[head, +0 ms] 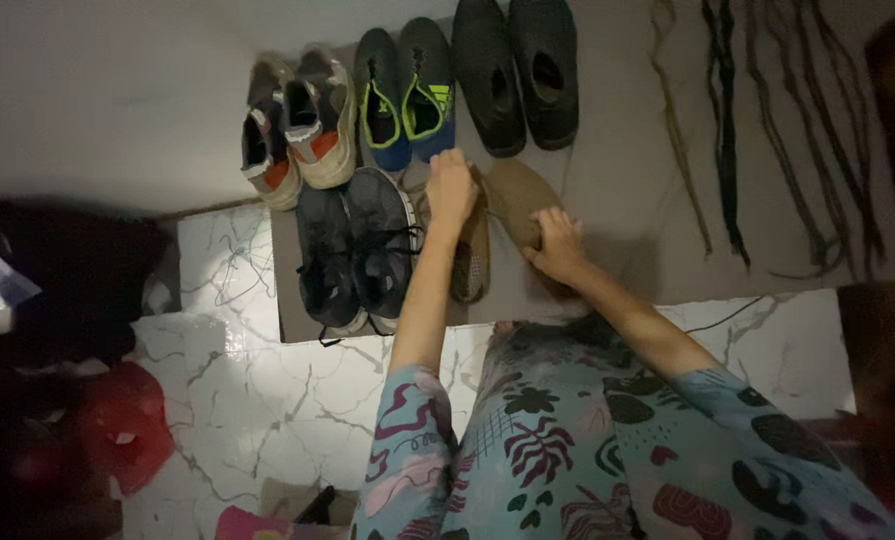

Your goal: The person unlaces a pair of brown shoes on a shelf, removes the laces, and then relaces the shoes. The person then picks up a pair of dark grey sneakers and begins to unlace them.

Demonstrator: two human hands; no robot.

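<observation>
- The grey mat [618, 200] was the biggest thing in front of you and the landmark for the rest: a flat, dull, cloth-like sheet laid over glossy white veined marble tiles [268, 400].
- Along the far edge of the mat stood a pair of black slip-on shoes [516, 70], soft and matte, with a dark pair with bright green linings [406, 90] beside them and, at the far left corner, a grey pair with orange insides [298, 130].
- On the mat's near left part sat the dark laced trainers [358, 245], knit-looking uppers with loose black laces.
- At the middle of the mat, just right of those trainers, lay the tan shoes [493, 225], rounded and suede-like, one showing a woven mesh side.
- Your left hand [451, 188] was curled over the heel end of the left tan shoe, fingers pressed together on it.
- Your right hand [558, 247] was closed around the right tan shoe's near end, knuckles up.
- Judging from that, you would have done well to grip each shoe at the firm heel, not the soft upper, and move both together so they stayed level and paired.
- Loose dark and tan laces [768, 130] lay in long strands across the mat's right side.
</observation>
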